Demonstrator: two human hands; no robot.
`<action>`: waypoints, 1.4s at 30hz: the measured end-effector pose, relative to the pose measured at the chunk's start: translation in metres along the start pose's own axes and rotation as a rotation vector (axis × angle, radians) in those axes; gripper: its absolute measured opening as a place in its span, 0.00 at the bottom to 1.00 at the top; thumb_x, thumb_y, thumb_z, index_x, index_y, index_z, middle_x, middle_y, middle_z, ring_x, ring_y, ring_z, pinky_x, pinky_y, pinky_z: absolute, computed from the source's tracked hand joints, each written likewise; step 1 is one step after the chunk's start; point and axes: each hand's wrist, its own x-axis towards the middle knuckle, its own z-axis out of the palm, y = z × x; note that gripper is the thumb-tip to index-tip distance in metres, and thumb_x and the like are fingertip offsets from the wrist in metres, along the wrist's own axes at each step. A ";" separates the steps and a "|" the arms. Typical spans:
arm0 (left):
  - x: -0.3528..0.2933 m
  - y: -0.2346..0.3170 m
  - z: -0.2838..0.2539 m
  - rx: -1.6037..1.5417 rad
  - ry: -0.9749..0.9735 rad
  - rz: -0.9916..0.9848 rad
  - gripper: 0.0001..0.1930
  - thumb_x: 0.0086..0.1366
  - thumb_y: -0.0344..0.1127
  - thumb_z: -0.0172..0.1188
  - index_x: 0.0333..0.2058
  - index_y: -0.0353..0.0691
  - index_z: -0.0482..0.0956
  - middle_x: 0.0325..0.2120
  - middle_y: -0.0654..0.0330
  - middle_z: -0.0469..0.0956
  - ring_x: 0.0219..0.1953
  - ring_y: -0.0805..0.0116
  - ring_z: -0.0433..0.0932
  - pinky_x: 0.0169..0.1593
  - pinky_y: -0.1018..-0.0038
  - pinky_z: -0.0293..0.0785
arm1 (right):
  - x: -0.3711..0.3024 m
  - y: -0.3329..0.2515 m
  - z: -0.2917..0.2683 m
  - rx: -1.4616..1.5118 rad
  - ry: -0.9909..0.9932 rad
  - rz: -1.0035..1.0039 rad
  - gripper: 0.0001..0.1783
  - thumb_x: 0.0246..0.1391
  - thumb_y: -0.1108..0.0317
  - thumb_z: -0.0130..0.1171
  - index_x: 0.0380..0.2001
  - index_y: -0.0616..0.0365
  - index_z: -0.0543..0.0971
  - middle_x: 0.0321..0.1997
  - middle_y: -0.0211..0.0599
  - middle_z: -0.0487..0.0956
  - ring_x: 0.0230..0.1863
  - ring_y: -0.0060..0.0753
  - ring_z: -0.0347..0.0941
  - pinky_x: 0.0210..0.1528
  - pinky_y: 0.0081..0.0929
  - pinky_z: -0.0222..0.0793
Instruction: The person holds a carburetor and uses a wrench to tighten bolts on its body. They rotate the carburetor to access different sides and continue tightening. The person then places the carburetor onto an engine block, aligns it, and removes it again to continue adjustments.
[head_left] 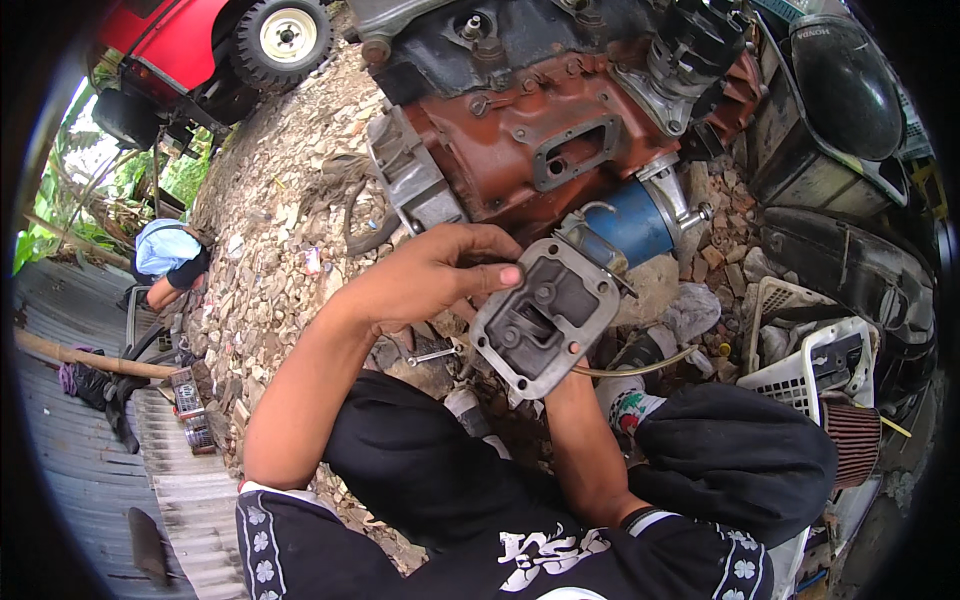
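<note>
There's one squarish housing, one engine, one wrench.

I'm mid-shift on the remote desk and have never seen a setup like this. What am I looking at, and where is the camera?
There is no robot here. The single picture comes from a wide fisheye camera on the wearer's head, looking down, so straight edges bend near the rim.

The left hand holds the upper left edge of a grey metal part, thumb on its rim. The right hand is behind the part and mostly hidden, so its grip can't be made out.

Beyond them, a reddish-brown engine block with a blue cylinder sits on stony ground. A wrench lies near the left wrist. At upper left is a red vehicle; below it, another person bends over.
</note>
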 end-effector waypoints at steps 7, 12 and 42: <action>0.008 -0.022 -0.015 -0.033 -0.095 0.061 0.16 0.67 0.35 0.66 0.51 0.35 0.80 0.40 0.64 0.82 0.42 0.77 0.79 0.43 0.77 0.76 | 0.001 -0.009 -0.002 -0.103 0.006 -0.080 0.45 0.52 0.42 0.68 0.65 0.61 0.69 0.61 0.49 0.77 0.56 0.47 0.78 0.54 0.46 0.78; 0.012 -0.039 -0.023 -0.047 -0.018 0.233 0.14 0.68 0.34 0.65 0.50 0.35 0.82 0.41 0.62 0.83 0.43 0.76 0.79 0.47 0.75 0.75 | -0.011 -0.032 0.031 -0.282 0.094 -0.120 0.44 0.55 0.46 0.66 0.66 0.63 0.66 0.57 0.50 0.78 0.46 0.46 0.83 0.36 0.38 0.86; 0.030 -0.002 0.034 0.137 0.303 0.523 0.24 0.76 0.48 0.51 0.59 0.34 0.74 0.51 0.51 0.74 0.57 0.65 0.71 0.64 0.70 0.62 | -0.005 -0.082 0.090 -1.047 -0.106 -0.955 0.42 0.26 0.39 0.80 0.37 0.67 0.86 0.42 0.44 0.75 0.47 0.56 0.79 0.54 0.55 0.75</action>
